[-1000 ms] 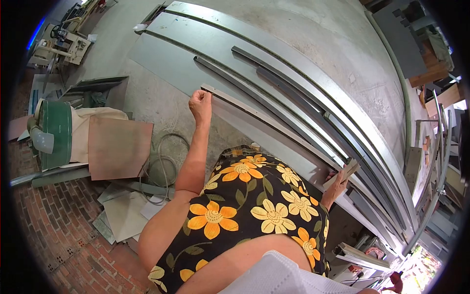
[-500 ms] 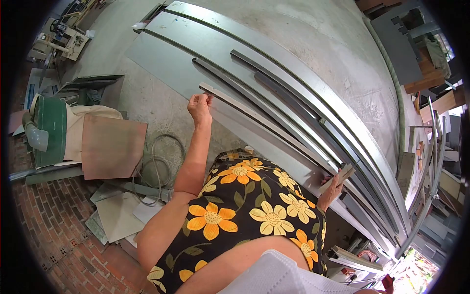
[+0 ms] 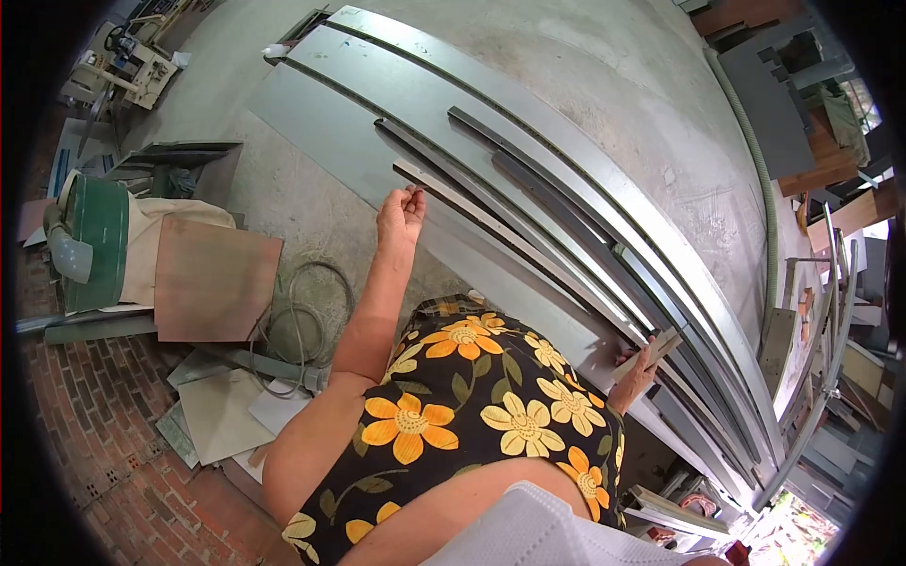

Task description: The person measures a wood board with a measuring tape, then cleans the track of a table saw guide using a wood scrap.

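Note:
My left hand [image 3: 401, 215] is closed in a pinch at the near edge of a long, narrow, light metal strip [image 3: 500, 231], a little in from its far-left end. My right hand [image 3: 636, 375] grips a small flat beige-grey block [image 3: 664, 345] beside the strip's right part. Some of its fingers are hidden behind the block. The strip lies over long grey sheet-metal panels [image 3: 330, 123] that stretch from upper left to lower right. Darker metal channels [image 3: 547, 189] rest on the panels beyond the strip.
To the left stand a green machine [image 3: 99, 241] and a brownish square board [image 3: 217, 278]. A looped grey hose [image 3: 300, 325] and flat offcuts [image 3: 222, 415] lie on the floor near my left arm. Metal bars and racks [image 3: 835, 311] line the right side.
My left hand has shifted slightly right along the strip's edge. My right hand still holds the block at about the same place. The whole view has shifted a little.

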{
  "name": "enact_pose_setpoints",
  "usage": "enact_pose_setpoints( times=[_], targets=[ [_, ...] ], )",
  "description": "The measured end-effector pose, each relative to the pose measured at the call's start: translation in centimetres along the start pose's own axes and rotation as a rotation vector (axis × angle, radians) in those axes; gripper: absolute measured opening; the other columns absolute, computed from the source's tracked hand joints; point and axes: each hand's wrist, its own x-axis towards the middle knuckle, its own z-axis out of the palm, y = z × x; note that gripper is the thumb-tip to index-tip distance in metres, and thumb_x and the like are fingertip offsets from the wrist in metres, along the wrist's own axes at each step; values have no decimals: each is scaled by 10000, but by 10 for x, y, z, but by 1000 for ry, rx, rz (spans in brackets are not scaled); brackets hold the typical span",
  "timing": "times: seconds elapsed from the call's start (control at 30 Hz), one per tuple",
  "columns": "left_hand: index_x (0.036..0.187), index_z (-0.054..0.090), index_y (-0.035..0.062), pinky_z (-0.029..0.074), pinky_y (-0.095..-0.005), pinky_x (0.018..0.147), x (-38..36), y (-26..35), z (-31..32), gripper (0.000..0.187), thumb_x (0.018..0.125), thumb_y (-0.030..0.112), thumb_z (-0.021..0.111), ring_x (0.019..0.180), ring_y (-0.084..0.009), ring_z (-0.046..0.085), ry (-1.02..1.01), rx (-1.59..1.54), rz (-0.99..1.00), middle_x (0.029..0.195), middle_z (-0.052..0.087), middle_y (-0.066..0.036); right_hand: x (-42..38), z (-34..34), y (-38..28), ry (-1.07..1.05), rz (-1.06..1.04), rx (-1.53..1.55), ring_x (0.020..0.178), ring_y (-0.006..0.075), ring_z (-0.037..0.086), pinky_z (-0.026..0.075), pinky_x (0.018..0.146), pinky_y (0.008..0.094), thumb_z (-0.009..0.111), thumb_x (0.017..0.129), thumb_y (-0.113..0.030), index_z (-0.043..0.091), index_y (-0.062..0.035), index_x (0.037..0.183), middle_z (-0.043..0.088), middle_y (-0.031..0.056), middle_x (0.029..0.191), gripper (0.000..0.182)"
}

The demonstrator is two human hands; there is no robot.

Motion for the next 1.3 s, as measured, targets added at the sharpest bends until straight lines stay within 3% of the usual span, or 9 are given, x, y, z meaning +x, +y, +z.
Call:
enact_pose_setpoints(
  times=[0.1, 0.2, 0.3, 0.4, 0.6, 0.7, 1.1, 1.2, 1.3],
  targets=[
    [811, 520, -18, 541, -395, 866, -4, -8, -1, 69, 778, -43, 574, 855, -252, 611, -36, -70, -48, 919, 615, -137, 2, 0, -3, 0, 24, -28, 554, 83, 528, 429, 517, 222, 577, 960, -310, 516, -75, 1316, 594, 51, 714, 431],
    [791, 528, 9, 523, -370, 849, -18, -12, 3, 62, 797, -7, 588, 852, -234, 612, -117, -8, 35, 926, 624, -107, 7, 0, -3, 6, 17, -73, 557, 83, 535, 431, 516, 222, 583, 956, -317, 518, -69, 1310, 619, 67, 734, 437],
    [787, 545, 52, 500, -336, 841, -38, -18, 11, 75, 819, 15, 601, 933, -209, 640, -57, 223, 233, 880, 644, -58, 7, 1, -4, -3, 30, -66, 557, 85, 541, 430, 516, 219, 587, 953, -324, 521, -64, 1303, 636, 79, 748, 441],
    [778, 554, 83, 489, -293, 798, -39, -31, 7, 97, 832, 34, 618, 890, -155, 644, -94, 387, 372, 856, 652, -26, 10, -1, 1, -3, 13, -50, 553, 86, 541, 427, 515, 217, 591, 951, -327, 526, -65, 1295, 637, 79, 739, 437],
    [780, 557, 66, 498, -255, 737, -79, -41, 6, 104, 856, 1, 587, 785, -122, 640, -403, 641, 451, 835, 659, -49, 13, 0, 2, 27, 6, -72, 544, 84, 535, 424, 505, 218, 598, 950, -307, 541, -56, 1277, 640, 83, 725, 416],
    [784, 558, 55, 506, -267, 727, -98, -39, 5, 104, 866, -9, 567, 781, -119, 638, -592, 867, 392, 839, 661, -67, 15, 0, 4, 23, 8, -39, 540, 85, 535, 420, 493, 218, 596, 952, -297, 547, -54, 1269, 643, 85, 724, 402],
    [724, 522, 51, 516, -312, 747, -183, -9, 45, 136, 834, -16, 565, 812, -155, 627, -1299, 812, -419, 792, 629, -75, 17, -2, 7, -8, -30, -16, 535, 100, 553, 416, 483, 222, 591, 955, -295, 538, -36, 1270, 653, 116, 743, 412],
    [723, 509, 56, 514, -284, 740, -202, 11, 56, 136, 808, -31, 571, 790, -140, 627, -1392, 683, -476, 802, 641, -68, 18, -3, 8, -6, -12, -10, 533, 102, 554, 414, 481, 222, 594, 953, -294, 537, -30, 1269, 655, 122, 747, 416],
    [690, 492, 40, 517, -302, 734, -235, 33, 65, 149, 775, -62, 560, 775, -180, 633, -1444, 667, -511, 785, 625, -73, 20, -7, 8, -40, 6, -11, 536, 104, 564, 434, 485, 220, 598, 951, -283, 542, -22, 1258, 658, 129, 754, 407]
  ],
)
